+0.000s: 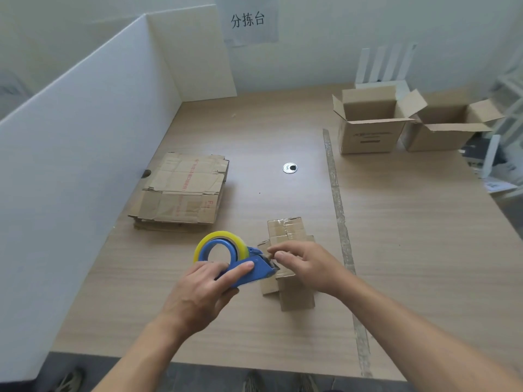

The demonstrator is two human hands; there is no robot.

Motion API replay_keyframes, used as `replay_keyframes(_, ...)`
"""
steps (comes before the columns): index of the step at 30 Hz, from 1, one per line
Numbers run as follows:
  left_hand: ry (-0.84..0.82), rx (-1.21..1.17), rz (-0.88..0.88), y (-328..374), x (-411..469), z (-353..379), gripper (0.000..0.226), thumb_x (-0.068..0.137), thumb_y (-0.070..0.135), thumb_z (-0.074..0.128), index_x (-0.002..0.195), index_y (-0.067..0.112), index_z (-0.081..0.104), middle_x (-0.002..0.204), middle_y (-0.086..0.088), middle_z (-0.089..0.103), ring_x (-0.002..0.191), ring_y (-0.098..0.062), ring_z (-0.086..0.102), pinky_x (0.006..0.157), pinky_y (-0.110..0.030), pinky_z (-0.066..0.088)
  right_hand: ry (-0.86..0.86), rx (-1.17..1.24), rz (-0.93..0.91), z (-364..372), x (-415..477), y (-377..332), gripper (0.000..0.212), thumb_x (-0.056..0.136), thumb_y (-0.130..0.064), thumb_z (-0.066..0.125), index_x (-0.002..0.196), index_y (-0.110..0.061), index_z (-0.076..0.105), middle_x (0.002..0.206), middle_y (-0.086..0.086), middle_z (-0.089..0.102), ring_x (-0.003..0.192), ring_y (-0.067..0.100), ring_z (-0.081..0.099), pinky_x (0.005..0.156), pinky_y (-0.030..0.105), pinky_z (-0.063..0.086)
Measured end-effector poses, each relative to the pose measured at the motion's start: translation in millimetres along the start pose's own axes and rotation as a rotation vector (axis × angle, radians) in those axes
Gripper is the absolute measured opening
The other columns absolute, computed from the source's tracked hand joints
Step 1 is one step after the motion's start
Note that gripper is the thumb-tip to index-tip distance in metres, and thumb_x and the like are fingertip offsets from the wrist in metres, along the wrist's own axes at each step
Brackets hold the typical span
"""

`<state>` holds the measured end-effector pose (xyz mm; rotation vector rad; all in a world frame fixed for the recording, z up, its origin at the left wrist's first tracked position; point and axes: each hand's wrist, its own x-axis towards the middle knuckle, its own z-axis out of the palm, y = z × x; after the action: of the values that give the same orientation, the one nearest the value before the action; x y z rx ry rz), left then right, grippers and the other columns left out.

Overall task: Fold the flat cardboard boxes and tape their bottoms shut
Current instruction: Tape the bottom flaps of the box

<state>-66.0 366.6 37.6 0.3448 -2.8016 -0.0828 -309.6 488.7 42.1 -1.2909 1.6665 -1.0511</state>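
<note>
head view, near edge first. shoes [70, 380] are being glimpsed on the floor below the table [254, 329] edge.

both forearms are being extended over the table's near middle. the tape dispenser [249, 271], blue, is being gripped by the left hand [209, 284], fingers wrapped over the handle, forefinger laid along the top. a yellowish tape roll [220, 240] is being carried on its hub, standing upright.

the right hand [305, 264] is being held at the dispenser's front end, fingers curled and fingertips drawn close together; whether a tape end is being pinched cannot be told. under that hand the small cardboard box [297, 295] is lying on the table, just right of the dispenser, partly covered by the hand, side flaps spread, clear tape showing on its far end.

farther back, left, a stack of flat boxes [181, 190] is lying beside the white partition [85, 123]. a round metal grommet [290, 168] is being seen mid-table. a long tape strip [336, 199] is running front to back along the tabletop.

far right, two folded boxes [368, 123] [444, 128] are standing side by side, top flaps open. a paper sign [247, 19] is hanging on the back wall.
</note>
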Motion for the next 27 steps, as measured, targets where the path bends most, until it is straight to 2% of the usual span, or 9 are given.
replay_keyframes(3, 0.0, -0.023, 0.019, 2, 5, -2, 0.075, 0.092, 0.036, 0.054, 0.156, 0.038, 0.016, 0.09, 0.003, 0.062, 0.069, -0.019, 0.055, 0.066, -0.034, 0.052, -0.009, 0.009, 0.017, -4, -1, 0, 0.024, 0.097, -0.024, 0.059, 0.118, -0.021, 0.071, 0.114, -0.012, 0.067, 0.105, -0.002, 0.059, 0.087, 0.013, 0.045)
replay_keyframes(6, -0.003, -0.034, 0.04, 5, 10, -5, 0.075, 0.091, 0.036, 0.054, 0.156, 0.039, 0.017, 0.092, 0.004, 0.062, 0.07, -0.019, 0.056, 0.067, -0.035, 0.053, -0.022, 0.026, 0.032, -5, -2, 0, 0.022, 0.095, -0.023, 0.063, 0.116, -0.024, 0.069, 0.116, -0.013, 0.064, 0.104, -0.004, 0.06, 0.081, 0.01, 0.045)
replay_keyframes(10, -0.009, -0.045, 0.059, 6, 15, -7, 0.076, 0.09, 0.036, 0.056, 0.155, 0.04, 0.016, 0.091, 0.005, 0.061, 0.071, -0.018, 0.055, 0.067, -0.035, 0.053, 0.009, 0.045, 0.026, -6, -5, -2, 0.014, 0.095, -0.021, 0.063, 0.103, -0.032, 0.067, 0.106, -0.015, 0.064, 0.097, -0.004, 0.06, 0.08, 0.011, 0.045)
replay_keyframes(15, -0.015, -0.079, 0.085, 7, 17, -9, 0.076, 0.09, 0.034, 0.057, 0.155, 0.041, 0.019, 0.09, 0.005, 0.061, 0.07, -0.02, 0.056, 0.068, -0.037, 0.053, 0.097, -0.089, -0.004, -1, -6, 2, 0.015, 0.097, -0.013, 0.058, 0.105, -0.021, 0.068, 0.098, -0.018, 0.063, 0.093, 0.0, 0.06, 0.076, 0.008, 0.041)
replay_keyframes(19, -0.036, -0.114, 0.078, 10, 16, -10, 0.071, 0.092, 0.032, 0.058, 0.154, 0.039, 0.023, 0.086, 0.008, 0.057, 0.072, -0.018, 0.055, 0.076, -0.036, 0.051, 0.136, -0.176, -0.05, 3, -6, 8, 0.013, 0.097, -0.012, 0.057, 0.104, -0.014, 0.068, 0.098, -0.008, 0.063, 0.093, 0.006, 0.058, 0.078, 0.011, 0.041)
replay_keyframes(24, -0.082, -0.131, 0.059, 13, 14, -15, 0.066, 0.094, 0.037, 0.054, 0.153, 0.036, 0.026, 0.085, 0.011, 0.054, 0.074, -0.015, 0.054, 0.08, -0.031, 0.045, 0.116, -0.158, -0.068, 2, -6, 12, 0.015, 0.099, -0.017, 0.056, 0.092, -0.011, 0.068, 0.095, 0.001, 0.065, 0.091, 0.01, 0.057, 0.083, 0.022, 0.044)
replay_keyframes(27, -0.131, -0.163, 0.031, 14, 13, -17, 0.071, 0.09, 0.038, 0.056, 0.154, 0.038, 0.025, 0.087, 0.013, 0.055, 0.078, -0.012, 0.054, 0.08, -0.029, 0.044, 0.131, -0.134, -0.065, 2, -8, 14, 0.021, 0.099, -0.016, 0.054, 0.085, -0.018, 0.069, 0.099, -0.004, 0.064, 0.095, 0.003, 0.057, 0.085, 0.015, 0.041)
